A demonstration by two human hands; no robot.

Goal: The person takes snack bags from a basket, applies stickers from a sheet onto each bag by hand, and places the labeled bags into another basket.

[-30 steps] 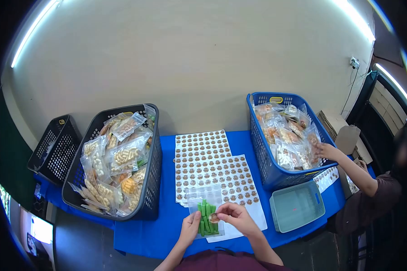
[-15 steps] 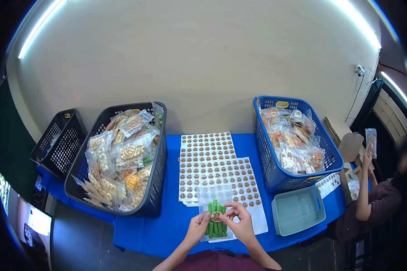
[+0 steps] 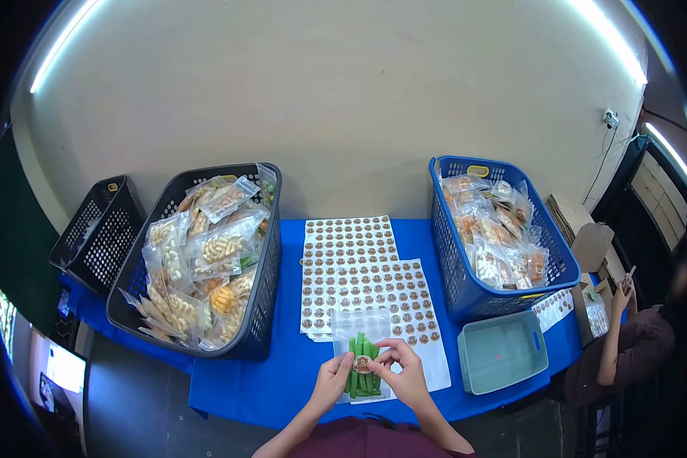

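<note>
Between baskets (image 3: 263, 298) of packets (image 3: 221, 248), left hand (image 3: 330, 382) pinches bag (image 3: 362, 324) of green pieces (image 3: 363, 388); right hand (image 3: 407, 379) touches sticker (image 3: 362, 364), grip unclear.

Print on the round stickers (image 3: 362, 364) cannot be read.

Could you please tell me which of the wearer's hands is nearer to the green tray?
Right. The right hand, on the right side of the bag, is left of the green tray and apart from it. The left hand, on the bag's left side, is farther away.
</note>
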